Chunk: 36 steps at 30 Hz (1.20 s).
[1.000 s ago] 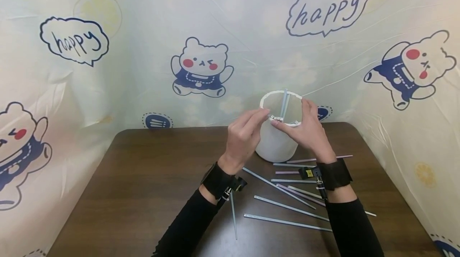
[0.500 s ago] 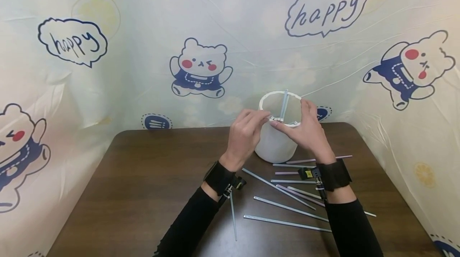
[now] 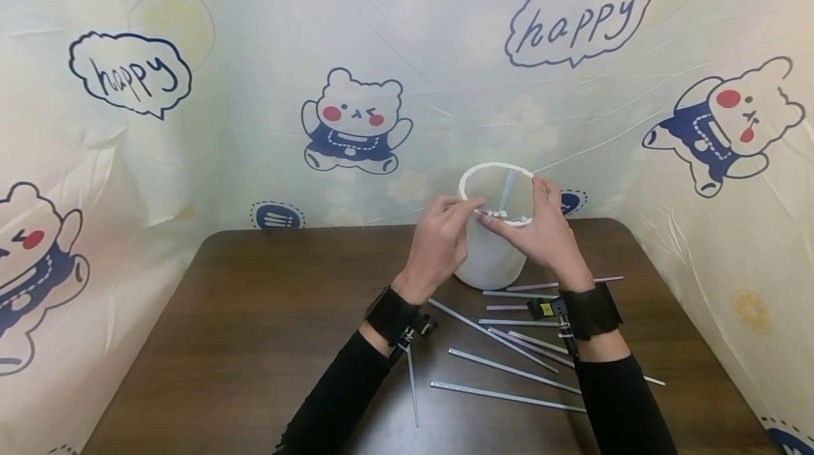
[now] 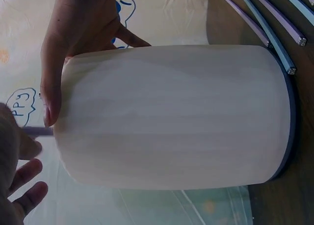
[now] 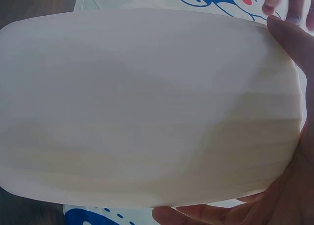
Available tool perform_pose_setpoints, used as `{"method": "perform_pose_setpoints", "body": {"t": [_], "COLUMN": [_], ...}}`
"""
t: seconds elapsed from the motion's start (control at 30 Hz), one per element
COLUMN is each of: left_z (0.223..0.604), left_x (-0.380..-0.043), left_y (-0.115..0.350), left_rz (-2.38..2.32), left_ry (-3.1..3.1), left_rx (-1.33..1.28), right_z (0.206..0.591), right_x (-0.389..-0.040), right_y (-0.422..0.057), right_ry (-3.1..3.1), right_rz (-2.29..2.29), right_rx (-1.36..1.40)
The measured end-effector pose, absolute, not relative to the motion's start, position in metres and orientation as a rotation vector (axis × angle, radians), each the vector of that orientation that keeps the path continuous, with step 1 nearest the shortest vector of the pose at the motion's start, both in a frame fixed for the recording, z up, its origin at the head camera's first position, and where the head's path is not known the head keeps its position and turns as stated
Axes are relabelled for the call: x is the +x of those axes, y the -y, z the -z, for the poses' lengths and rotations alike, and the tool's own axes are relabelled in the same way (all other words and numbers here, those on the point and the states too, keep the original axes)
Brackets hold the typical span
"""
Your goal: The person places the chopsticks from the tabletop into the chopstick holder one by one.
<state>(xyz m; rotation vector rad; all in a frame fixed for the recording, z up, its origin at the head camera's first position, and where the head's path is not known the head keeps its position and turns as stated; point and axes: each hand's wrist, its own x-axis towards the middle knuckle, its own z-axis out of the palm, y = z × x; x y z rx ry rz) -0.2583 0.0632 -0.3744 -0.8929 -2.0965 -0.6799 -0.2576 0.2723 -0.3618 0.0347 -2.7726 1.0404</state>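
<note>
A white cylindrical container [image 3: 490, 257] stands at the back right of the table, its round mouth facing up. My right hand [image 3: 553, 229] grips its rim, thumb at the front and fingers on the right side. At the front left of the rim, my left hand [image 3: 439, 239] pinches a thin purple-grey stick [image 4: 38, 131], which reaches into the mouth in the left wrist view. A light blue stick [image 3: 507, 190] leans inside the container. Small white stick ends [image 3: 497, 214] line the front of the rim, partly covered by fingers. The container's bottom inside is hidden.
Several light blue sticks [image 3: 509, 397] and purple sticks [image 3: 507, 307] lie spread on the brown table [image 3: 286, 314] before the container and under my right forearm. One more stick [image 3: 413, 388] lies by the left wrist. A printed curtain [image 3: 356, 10] hangs close behind.
My left hand has shifted slightly right along the rim. One of the two blue sticks seen upright in the mouth no longer shows there. The right hand keeps its grip.
</note>
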Motion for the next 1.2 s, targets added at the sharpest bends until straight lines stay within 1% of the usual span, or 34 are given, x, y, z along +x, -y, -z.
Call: {"method": "perform_pose_setpoints", "body": {"t": [0.17, 0.37, 0.53, 0.73, 0.97, 1.2], "left_z": [0.383, 0.391, 0.405, 0.433, 0.465, 0.469], "left_x": [-0.26, -0.262, -0.265, -0.269, -0.263, -0.26], "left_y": [-0.056, -0.037, -0.013, 0.009, 0.012, 0.006], "left_rz": [0.681, 0.767, 0.8, 0.799, 0.824, 0.855], "left_ry": [2.15, 2.217, 2.48, 2.822, 3.076, 3.119], "left_rx": [-0.879, -0.753, -0.573, -0.317, -0.123, -0.033], "right_z": [0.362, 0.362, 0.362, 0.361, 0.361, 0.36], "right_x": [-0.258, -0.259, -0.259, -0.259, -0.258, -0.258], "right_y": [-0.271, -0.272, -0.273, -0.273, -0.272, -0.272], "right_ry": [2.77, 2.762, 2.784, 2.785, 2.795, 2.797], "right_rz": [-1.033, -1.017, -1.016, -1.021, -1.031, -1.03], "right_rx": [0.041, 0.043, 0.025, 0.026, 0.025, 0.03]}}
